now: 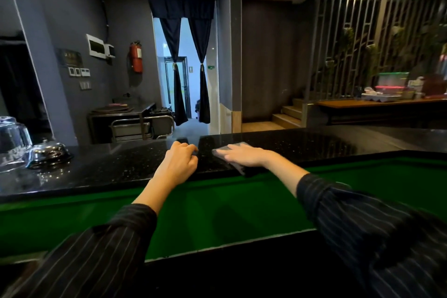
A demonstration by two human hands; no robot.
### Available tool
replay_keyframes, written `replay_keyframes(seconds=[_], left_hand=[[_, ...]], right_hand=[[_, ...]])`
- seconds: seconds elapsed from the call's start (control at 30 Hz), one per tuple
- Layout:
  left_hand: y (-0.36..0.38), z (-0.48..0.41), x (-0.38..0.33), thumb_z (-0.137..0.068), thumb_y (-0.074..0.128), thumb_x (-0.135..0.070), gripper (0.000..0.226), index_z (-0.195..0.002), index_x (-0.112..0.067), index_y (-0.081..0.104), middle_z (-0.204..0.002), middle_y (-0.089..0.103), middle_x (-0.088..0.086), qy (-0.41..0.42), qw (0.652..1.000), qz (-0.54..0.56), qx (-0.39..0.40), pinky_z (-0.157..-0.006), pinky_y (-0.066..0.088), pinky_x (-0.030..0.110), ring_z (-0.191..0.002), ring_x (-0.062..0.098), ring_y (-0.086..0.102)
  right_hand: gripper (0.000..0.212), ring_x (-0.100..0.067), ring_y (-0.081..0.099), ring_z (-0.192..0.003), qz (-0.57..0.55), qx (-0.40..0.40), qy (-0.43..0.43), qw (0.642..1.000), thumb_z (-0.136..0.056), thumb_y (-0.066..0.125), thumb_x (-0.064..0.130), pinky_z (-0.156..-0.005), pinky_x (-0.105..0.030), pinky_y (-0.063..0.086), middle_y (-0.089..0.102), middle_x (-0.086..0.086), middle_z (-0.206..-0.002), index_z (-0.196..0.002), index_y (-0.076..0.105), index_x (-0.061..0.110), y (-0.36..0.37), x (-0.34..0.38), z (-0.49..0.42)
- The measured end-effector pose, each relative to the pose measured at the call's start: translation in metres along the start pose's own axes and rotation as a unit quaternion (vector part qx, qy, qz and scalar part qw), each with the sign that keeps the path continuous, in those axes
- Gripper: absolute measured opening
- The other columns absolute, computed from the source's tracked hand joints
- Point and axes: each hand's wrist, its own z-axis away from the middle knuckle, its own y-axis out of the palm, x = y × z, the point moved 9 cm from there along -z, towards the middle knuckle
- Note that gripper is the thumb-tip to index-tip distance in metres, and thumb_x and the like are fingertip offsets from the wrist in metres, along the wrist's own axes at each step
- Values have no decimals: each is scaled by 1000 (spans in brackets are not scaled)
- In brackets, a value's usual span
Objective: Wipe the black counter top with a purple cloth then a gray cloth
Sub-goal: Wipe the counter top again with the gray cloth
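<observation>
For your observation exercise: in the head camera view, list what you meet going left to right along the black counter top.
Upturned glass → silver service bell → left hand, curled on the counter top → right hand, pressed flat on the gray cloth.

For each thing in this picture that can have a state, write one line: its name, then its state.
Right hand: flat, pressing the gray cloth.
Gray cloth: spread on the black counter top.
Left hand: fingers curled, resting on the counter.
Glass: upside down.
Bell: untouched.
Curtains: tied back.
</observation>
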Motion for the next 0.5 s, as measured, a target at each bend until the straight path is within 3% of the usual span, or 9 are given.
replay_keyframes(seconds=[0.17, 0.33, 0.4, 0.5], left_hand=[[-4, 4, -6, -82, 33, -25, 51, -121, -6, 59, -115, 64, 15, 4, 1000, 17, -8, -89, 45, 46, -110, 32, 48], [0, 0, -6, -90, 39, -20, 40, -125, -9, 55, -123, 59, 12, 0, 1000, 2, -12, -92, 40, 47, -117, 30, 44], [2, -3, -6, -91, 40, -20, 40, -128, -10, 52, -125, 57, 11, 0, 1000, -2, -7, -95, 38, 48, -119, 30, 42], [1, -6, -6, -89, 39, -21, 40, -126, -11, 53, -125, 56, 11, 0, 1000, -6, -8, -95, 39, 47, -119, 29, 42]], right_hand=[[63, -31, 5, -151, -22, -42, 189, 981, -94, 19, 62, -118, -58, 2, 5, 5, -165, -154, 14, 42, -15, -104, 2], [56, -42, 4, -148, 9, -49, 278, 959, -101, 19, 51, -116, -58, 5, 4, -7, -165, -155, 14, 38, -16, -90, -17], [56, -44, 7, -147, 17, -54, 259, 964, -101, 20, 52, -115, -60, 8, 9, -11, -164, -154, 17, 37, -16, -63, -37], [55, -43, 13, -147, 23, -70, 142, 987, -98, 19, 55, -115, -60, 11, 14, -8, -163, -152, 21, 42, -13, 4, -73]])
